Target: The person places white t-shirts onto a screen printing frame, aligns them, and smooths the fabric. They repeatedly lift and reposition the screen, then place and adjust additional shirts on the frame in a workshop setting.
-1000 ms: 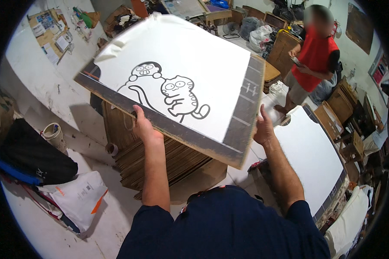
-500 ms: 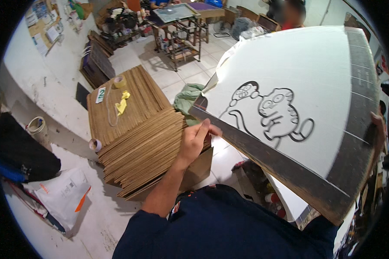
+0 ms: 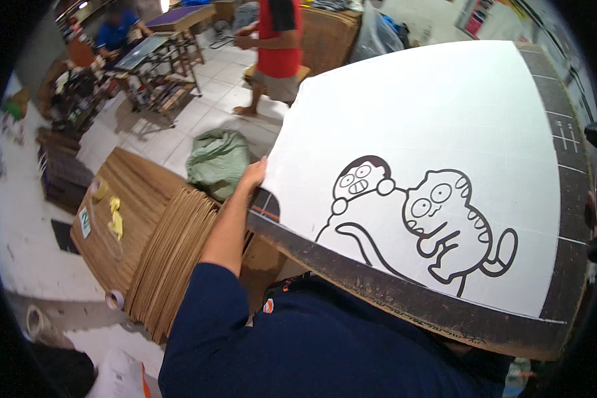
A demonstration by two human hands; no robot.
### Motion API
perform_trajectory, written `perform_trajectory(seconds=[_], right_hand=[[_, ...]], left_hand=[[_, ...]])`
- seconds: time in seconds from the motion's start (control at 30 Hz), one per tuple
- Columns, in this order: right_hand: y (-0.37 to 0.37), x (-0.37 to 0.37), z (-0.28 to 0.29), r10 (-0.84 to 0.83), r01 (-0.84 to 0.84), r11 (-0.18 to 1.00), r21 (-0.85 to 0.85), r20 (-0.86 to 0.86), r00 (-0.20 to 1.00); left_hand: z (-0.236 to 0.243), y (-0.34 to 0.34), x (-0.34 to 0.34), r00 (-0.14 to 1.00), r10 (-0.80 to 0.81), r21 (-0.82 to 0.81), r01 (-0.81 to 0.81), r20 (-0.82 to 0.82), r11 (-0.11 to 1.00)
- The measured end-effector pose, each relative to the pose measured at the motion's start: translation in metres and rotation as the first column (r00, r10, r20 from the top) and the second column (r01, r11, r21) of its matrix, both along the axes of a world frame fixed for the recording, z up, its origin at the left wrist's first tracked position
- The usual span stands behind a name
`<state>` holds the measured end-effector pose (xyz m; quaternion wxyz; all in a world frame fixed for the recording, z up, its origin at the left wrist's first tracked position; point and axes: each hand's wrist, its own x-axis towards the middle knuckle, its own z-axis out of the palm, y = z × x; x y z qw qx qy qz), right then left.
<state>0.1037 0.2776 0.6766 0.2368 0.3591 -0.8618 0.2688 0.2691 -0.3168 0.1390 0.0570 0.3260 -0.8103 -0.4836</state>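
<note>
A large dark board (image 3: 404,308) lies tilted before me, bearing a white cloth panel (image 3: 431,106). Two cartoon figures in thick black line (image 3: 448,219) are printed on the cloth. My left hand (image 3: 253,174) is closed round the board's left edge, next to the cloth's border; most of its fingers are hidden beneath. At the far right edge, dim and mostly hidden, my right hand (image 3: 590,209) grips the board's opposite side.
Left of me stands a tall stack of brown boards (image 3: 172,245), with tape rolls (image 3: 99,188) and yellow scrap (image 3: 115,219) on top. A green sack (image 3: 217,162) sits beyond. One person in red (image 3: 277,46) stands ahead; another in blue (image 3: 119,33) is near a work table (image 3: 142,53).
My view has turned right. The left hand has shifted from the board's near edge to its left side. The board now faces me more fully, and the person in red shows more fully.
</note>
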Motion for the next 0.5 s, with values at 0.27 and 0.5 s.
perform_trajectory(seconds=[0.27, 0.5], right_hand=[[0.115, 0.083, -0.124, 0.215, 0.124, 0.905, -0.406, 0.691, 0.69], [0.007, 0.032, -0.321, 0.304, 0.758, 0.469, -0.453, 0.889, 0.343]], left_hand=[[0.029, -0.078, 0.04, 0.947, 0.313, 0.075, -0.308, -0.07, 0.949], [0.18, -0.139, 0.154, 0.832, 0.45, 0.157, -0.422, -0.325, 0.893]])
